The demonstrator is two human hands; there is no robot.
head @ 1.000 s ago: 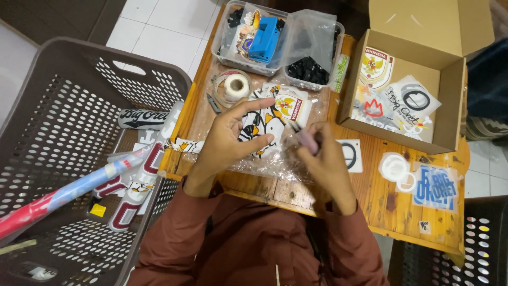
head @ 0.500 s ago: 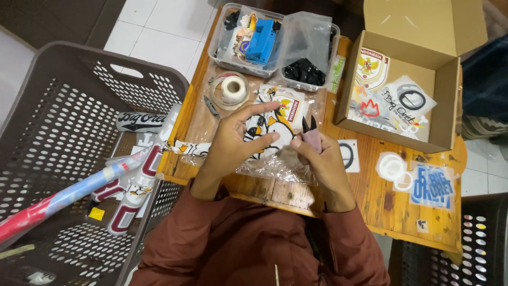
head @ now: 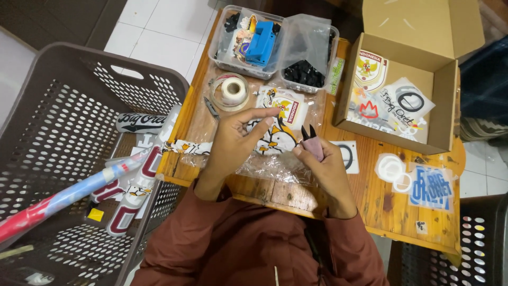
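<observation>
My left hand rests on clear plastic sleeves holding printed stickers, with the forefinger stretched toward a white cartoon sticker. My right hand grips small pink-handled snips, their black blades pointing up and away from me. Both hands are over the near middle of a small wooden table. A shield-shaped sticker lies just beyond my left fingers.
A grey perforated basket with rolled banners stands left. A tape roll, two clear tubs with small parts, an open cardboard box of stickers and loose blue and white stickers lie on the table.
My hands moved slightly apart; the left forefinger now stretches out over the cartoon sticker, and the snips in my right hand stay raised beside it.
</observation>
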